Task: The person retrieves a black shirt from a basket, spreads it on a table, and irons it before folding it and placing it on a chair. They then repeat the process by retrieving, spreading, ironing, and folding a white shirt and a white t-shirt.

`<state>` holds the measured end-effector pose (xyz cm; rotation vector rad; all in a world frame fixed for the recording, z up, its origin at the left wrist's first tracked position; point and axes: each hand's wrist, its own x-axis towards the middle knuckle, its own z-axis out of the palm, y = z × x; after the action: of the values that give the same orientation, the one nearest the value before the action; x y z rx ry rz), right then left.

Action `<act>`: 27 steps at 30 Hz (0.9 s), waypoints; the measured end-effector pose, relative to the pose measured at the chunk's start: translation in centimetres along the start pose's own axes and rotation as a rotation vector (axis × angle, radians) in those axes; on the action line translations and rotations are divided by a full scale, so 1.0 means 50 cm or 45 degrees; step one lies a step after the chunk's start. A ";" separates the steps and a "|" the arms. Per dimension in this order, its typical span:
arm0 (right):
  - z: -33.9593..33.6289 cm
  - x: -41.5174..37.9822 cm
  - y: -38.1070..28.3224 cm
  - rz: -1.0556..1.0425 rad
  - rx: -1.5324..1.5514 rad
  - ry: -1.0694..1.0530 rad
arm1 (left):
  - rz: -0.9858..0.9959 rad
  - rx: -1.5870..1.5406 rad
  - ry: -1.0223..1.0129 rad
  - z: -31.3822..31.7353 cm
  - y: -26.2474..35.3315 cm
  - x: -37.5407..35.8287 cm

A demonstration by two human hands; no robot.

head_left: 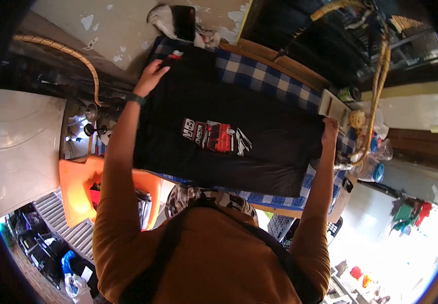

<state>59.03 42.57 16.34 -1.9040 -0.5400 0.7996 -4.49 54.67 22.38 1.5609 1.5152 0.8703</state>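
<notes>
A black T-shirt [259, 109] is spread over a table covered with a blue and white checked cloth [264, 75]. Its front bears a red vehicle print with white lettering. At the far left edge of the shirt, close to a small red and white patch, my left hand [151, 78] pinches the fabric. My right hand [330, 130] is closed around the shirt's right edge. Both arms reach forward, wide apart, and the cloth lies stretched between them.
An orange plastic chair [79, 177] with folded clothes on it stands at the left. A hose-wrapped cable [378, 86] hangs at the right, near a white tray [334, 107] and a can [349, 94]. A dark phone-like slab [184, 23] is at the back.
</notes>
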 end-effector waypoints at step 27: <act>-0.149 -0.412 0.132 -1.055 -1.545 0.148 | -0.353 0.021 0.035 -0.022 -0.261 -0.435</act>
<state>50.52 21.50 18.95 -2.3579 -1.8616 -0.3123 -12.75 32.90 12.29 1.3142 1.7128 0.7240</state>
